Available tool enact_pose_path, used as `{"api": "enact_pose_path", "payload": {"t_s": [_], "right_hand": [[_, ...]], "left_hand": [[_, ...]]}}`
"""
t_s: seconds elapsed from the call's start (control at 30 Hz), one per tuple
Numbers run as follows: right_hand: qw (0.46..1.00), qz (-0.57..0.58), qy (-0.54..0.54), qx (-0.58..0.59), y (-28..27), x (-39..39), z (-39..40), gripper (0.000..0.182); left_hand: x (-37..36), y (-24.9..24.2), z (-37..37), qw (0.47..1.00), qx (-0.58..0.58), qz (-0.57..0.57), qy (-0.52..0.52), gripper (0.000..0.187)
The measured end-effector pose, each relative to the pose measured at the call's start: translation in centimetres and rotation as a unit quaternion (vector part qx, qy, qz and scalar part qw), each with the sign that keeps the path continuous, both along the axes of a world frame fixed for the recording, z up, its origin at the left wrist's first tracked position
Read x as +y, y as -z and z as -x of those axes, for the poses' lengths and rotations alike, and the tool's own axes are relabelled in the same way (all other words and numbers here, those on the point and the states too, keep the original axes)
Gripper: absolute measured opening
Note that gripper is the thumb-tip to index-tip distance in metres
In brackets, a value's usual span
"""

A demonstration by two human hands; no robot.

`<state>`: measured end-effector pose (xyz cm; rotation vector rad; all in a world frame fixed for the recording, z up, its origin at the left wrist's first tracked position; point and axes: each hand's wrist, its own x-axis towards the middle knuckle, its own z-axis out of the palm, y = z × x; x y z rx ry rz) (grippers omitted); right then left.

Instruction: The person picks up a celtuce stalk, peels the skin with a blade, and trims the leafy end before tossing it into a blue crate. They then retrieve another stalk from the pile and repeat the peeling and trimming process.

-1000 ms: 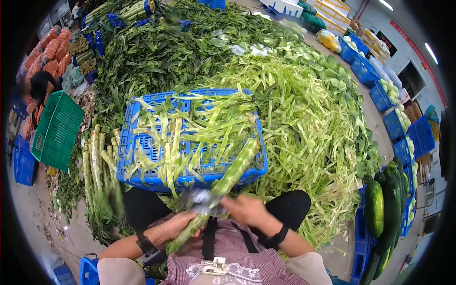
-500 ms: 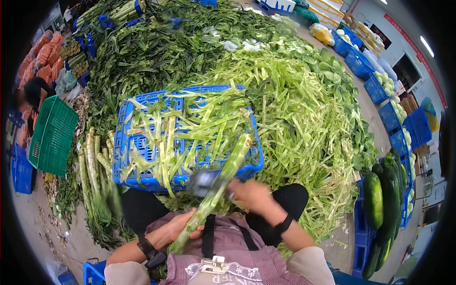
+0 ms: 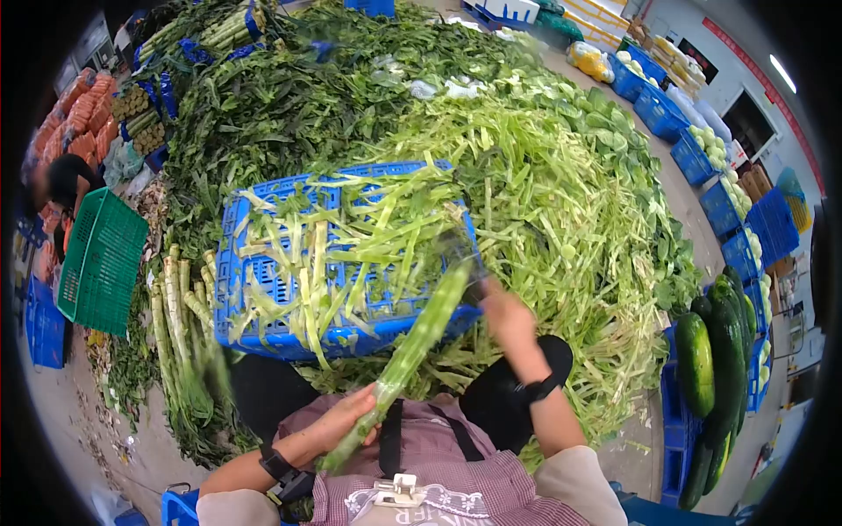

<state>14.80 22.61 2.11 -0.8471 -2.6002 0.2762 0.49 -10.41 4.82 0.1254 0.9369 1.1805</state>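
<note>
So the person's left hand is wrapped around the lower part of a long green celtuce stalk, which slants up and to the right from the lap, with its upper end just at the near right corner of a blue plastic crate. The right hand is closed on the handle of a dark tool up beside that top end. It's pretty blurry there, so no telling whether the blade actually touches the stalk.

The crate's slotted top is covered in pale green peel strips, lying every which way. Right of it there's a massive pile of peelings, and behind sits a heap of darker leaves. More celtuce stalks lie bunched left of the crate, near a green basket and a co-worker. Way over on the right, some big dark green gourds rest on a blue pallet.
</note>
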Motion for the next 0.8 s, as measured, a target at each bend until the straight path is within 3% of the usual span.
{"api": "enact_pose_path", "payload": {"t_s": [0.03, 0.07, 0.1, 0.17, 0.23, 0.27, 0.3, 0.37, 0.4, 0.43, 0.47, 0.5, 0.53, 0.57, 0.6, 0.63, 0.7, 0.77, 0.8], "right_hand": [[0.987, 0.11, 0.116, 0.002, 2.6, 4.7, -1.2, 0.029], [0.958, 0.132, 0.253, -0.028, 1.4, 6.3, -2.2, 0.031], [0.966, 0.08, 0.245, 0.007, 0.7, 7.0, -3.3, 0.033], [0.96, 0.167, 0.224, 0.014, -1.2, 3.5, -3.4, 0.034], [0.987, 0.115, 0.006, 0.109, -0.6, -2.4, -2.7, 0.038], [0.993, 0.046, -0.1, 0.038, -1.0, -5.3, -2.6, 0.04], [0.966, 0.016, -0.176, -0.188, -4.6, -8.9, -1.0, 0.04], [0.913, 0.059, -0.403, 0.018, -3.5, -11.6, -2.0, 0.034], [0.929, 0.033, -0.367, -0.018, -3.1, -11.0, -2.0, 0.034], [0.943, 0.009, -0.327, -0.055, -2.8, -9.8, -1.7, 0.034], [0.963, -0.025, -0.169, -0.211, -3.5, -7.6, 0.1, 0.035], [0.989, -0.017, -0.048, -0.141, -1.3, -3.5, -0.7, 0.035], [0.993, 0.076, 0.062, 0.066, 0.5, 0.3, -1.5, 0.03], [0.978, 0.09, 0.19, -0.012, 1.0, 3.1, -2.2, 0.03], [0.957, 0.138, 0.253, 0.016, 0.7, 4.5, -3.0, 0.032], [0.964, 0.121, 0.223, 0.081, 1.1, 4.4, -3.9, 0.033], [0.965, 0.197, 0.124, 0.122, -0.9, -0.3, -3.8, 0.035], [0.988, 0.069, -0.074, 0.113, -1.0, -5.4, -3.8, 0.039], [0.986, 0.072, -0.146, 0.04, -1.9, -8.4, -4.0, 0.041]], "left_hand": [[-0.3, -0.1, -0.2, 0.999, 0.028, 0.011, 0.012, 0.058], [-0.7, 0.3, -0.7, 0.999, 0.052, 0.004, 0.004, 0.057], [-0.9, 0.6, -0.9, 0.997, 0.076, -0.002, -0.003, 0.056], [-0.1, 1.1, -0.4, 1.0, 0.018, 0.0, -0.011, 0.054], [0.1, 1.4, 0.5, 0.995, -0.095, -0.002, 0.013, 0.05], [0.1, 1.4, 0.5, 0.993, -0.115, 0.001, 0.006, 0.046], [0.1, 1.4, 0.5, 0.991, -0.134, 0.004, 0.001, 0.044], [-0.4, 2.7, 0.0, 0.989, -0.145, -0.04, 0.001, 0.035], [-0.7, 2.5, -0.6, 0.998, 0.012, -0.056, 0.031, 0.037], [-0.5, 2.3, -0.7, 0.993, -0.025, 0.112, 0.029, 0.042], [0.0, 1.1, -0.8, 0.996, -0.004, 0.086, 0.023, 0.045], [0.3, 0.3, -1.0, 0.998, 0.016, 0.058, 0.015, 0.047], [0.1, 0.1, -1.3, 0.998, 0.016, 0.054, 0.018, 0.047], [-0.3, 0.0, -1.6, 0.998, -0.04, 0.051, 0.014, 0.048], [-0.4, 0.1, -1.6, 0.995, -0.093, 0.047, 0.01, 0.049], [-0.4, 0.3, -1.4, 0.995, -0.091, 0.044, 0.014, 0.049], [-0.5, 1.3, -1.6, 0.991, -0.123, 0.053, 0.01, 0.05], [0.1, 1.5, -1.6, 0.992, -0.118, 0.045, 0.024, 0.05], [0.6, 1.4, -1.7, 0.989, -0.14, 0.051, 0.01, 0.051]]}}
